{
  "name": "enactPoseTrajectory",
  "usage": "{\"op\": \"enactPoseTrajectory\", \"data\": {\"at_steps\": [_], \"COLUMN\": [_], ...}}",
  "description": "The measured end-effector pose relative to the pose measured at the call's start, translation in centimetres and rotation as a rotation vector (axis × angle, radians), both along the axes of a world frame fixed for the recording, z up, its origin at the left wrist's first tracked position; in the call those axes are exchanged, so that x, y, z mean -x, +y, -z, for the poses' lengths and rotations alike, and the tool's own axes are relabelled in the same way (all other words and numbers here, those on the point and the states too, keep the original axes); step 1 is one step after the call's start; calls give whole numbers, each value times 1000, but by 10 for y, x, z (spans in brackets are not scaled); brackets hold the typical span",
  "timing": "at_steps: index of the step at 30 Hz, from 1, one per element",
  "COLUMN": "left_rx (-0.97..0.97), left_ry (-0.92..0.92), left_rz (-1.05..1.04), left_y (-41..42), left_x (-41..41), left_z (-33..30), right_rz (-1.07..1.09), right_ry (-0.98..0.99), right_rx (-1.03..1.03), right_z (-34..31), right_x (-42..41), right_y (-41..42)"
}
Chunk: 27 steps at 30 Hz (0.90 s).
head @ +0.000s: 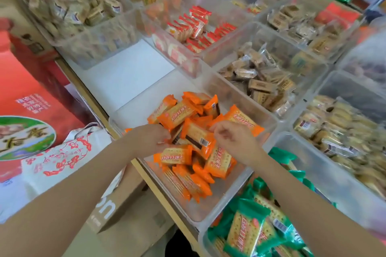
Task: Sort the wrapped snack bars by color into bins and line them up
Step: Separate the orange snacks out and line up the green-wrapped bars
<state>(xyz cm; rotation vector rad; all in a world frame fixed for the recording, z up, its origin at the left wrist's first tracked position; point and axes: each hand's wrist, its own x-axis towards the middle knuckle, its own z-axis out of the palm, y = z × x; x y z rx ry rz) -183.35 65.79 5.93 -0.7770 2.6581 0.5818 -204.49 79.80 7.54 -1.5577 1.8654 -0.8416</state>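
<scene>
Several orange-wrapped snack bars (188, 131) lie heaped in a clear bin (133, 110) right in front of me. My left hand (150, 137) reaches into the heap from the left, its fingertips down among the packets next to one orange bar (175, 155); whether it grips one is hidden. My right hand (234, 140) hovers over the right side of the heap with loosely curled fingers and nothing visibly in them. Green-wrapped bars (250, 231) fill a bin (203, 236) at the lower right. Red-wrapped bars (194, 27) sit in a bin (177, 56) farther back.
Clear bins of tan and brown wrapped snacks (261, 81) surround these on the right and at the back. An empty clear bin (334, 185) stands right of the green one. A red gift box (31, 98), a printed bag (62, 152) and a cardboard box (117, 204) sit left, off the shelf edge.
</scene>
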Motion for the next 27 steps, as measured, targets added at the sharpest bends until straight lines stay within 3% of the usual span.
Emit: {"op": "enactPoseTrajectory", "data": {"at_steps": [5, 6, 8, 10, 12, 15, 21, 27], "left_rx": [44, 42, 40, 68, 131, 180, 224, 289], "left_ry": [400, 432, 478, 448, 373, 242, -49, -157], "left_rz": [-291, -293, -251, -158, -34, 135, 380, 495], "left_y": [1, 0, -5, -13, -23, -31, -53, -57], "left_x": [6, 11, 27, 47, 71, 105, 129, 102], "left_z": [-5, -6, -8, -5, 5, 15, 19, 9], "right_rz": [-444, -478, -317, -48, 82, 104, 141, 83], "right_ry": [401, 426, 326, 268, 347, 397, 575, 307], "right_rx": [-150, -154, -83, -81, -242, -539, -640, -746], "right_z": [10, 7, -3, -9, -8, 0, 10, 24], "right_x": [-9, -9, 0, 21, 42, 51, 32, 21], "right_y": [-6, -7, -11, -18, -25, -33, -45, -38]}}
